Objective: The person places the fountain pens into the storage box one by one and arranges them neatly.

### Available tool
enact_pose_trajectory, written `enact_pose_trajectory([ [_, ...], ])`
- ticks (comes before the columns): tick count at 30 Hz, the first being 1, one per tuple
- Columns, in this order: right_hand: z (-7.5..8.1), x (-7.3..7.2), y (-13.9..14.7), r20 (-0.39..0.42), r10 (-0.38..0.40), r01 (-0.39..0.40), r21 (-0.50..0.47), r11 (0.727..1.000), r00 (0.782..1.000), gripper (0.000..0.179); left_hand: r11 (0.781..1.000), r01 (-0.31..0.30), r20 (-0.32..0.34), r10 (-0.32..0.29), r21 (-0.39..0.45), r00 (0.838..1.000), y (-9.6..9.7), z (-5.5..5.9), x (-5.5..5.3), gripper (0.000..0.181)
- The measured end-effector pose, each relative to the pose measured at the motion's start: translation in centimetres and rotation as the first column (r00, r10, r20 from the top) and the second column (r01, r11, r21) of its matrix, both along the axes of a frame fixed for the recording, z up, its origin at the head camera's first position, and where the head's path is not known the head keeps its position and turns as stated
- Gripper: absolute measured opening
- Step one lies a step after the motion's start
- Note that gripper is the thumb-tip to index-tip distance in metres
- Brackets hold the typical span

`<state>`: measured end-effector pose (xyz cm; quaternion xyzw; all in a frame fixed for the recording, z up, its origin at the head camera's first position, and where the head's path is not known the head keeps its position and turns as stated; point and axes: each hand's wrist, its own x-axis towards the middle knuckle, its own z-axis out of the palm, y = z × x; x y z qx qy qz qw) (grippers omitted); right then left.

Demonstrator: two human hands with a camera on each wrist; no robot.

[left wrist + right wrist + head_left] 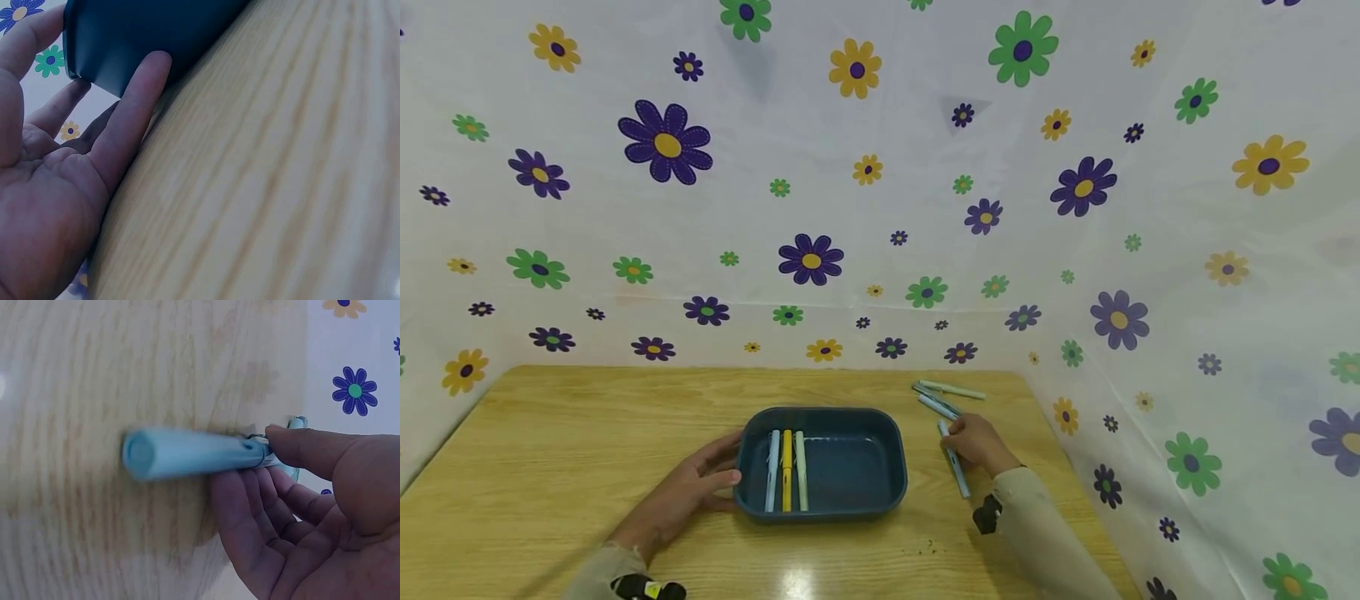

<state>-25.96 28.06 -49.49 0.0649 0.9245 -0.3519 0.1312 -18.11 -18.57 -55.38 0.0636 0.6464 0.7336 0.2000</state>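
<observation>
A dark blue rectangular tray [857,510] sits on the wooden table. Inside its left part lie a light blue pen [772,471], a yellow pen [787,471] and a pale green pen [801,471], side by side. My left hand [696,483] touches the tray's left end with fairly straight fingers; the left wrist view shows the thumb [134,115] against the tray wall [150,31]. To the tray's right, my right hand [981,443] pinches a light blue pen [957,473] between thumb and fingers. The right wrist view shows that pen [194,453] with its end toward the camera.
Beyond my right hand lie more pens: a pale green pen [953,389] and light blue pens [937,406], partly overlapping. The wooden table [587,433] meets a flower-printed white cloth [910,150] at the back and right. Small dark specks [931,547] dot the table near the front.
</observation>
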Motion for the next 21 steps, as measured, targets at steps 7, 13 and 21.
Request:
enact_pose_trajectory([
  [7, 0.04, 0.45, -0.24, 0.035, -0.001, 0.002, -0.021, 1.000, 0.999, 0.020, 0.999, -0.026, 0.027, 0.027, -0.018, 0.999, -0.10, -0.15, -0.06, 0.075],
  [13, 0.03, 0.73, -0.68, 0.029, -0.013, 0.013, -0.010, 1.000, 1.000, 0.019, 1.000, -0.016, 0.013, 0.017, -0.024, 1.000, -0.26, -0.37, -0.23, 0.074],
  [21, 0.18, 0.79, -0.59, 0.052, -0.006, 0.007, -0.022, 1.000, 0.999, 0.016, 1.000, -0.010, 0.015, 0.010, -0.014, 1.000, -0.26, -0.28, -0.27, 0.073],
])
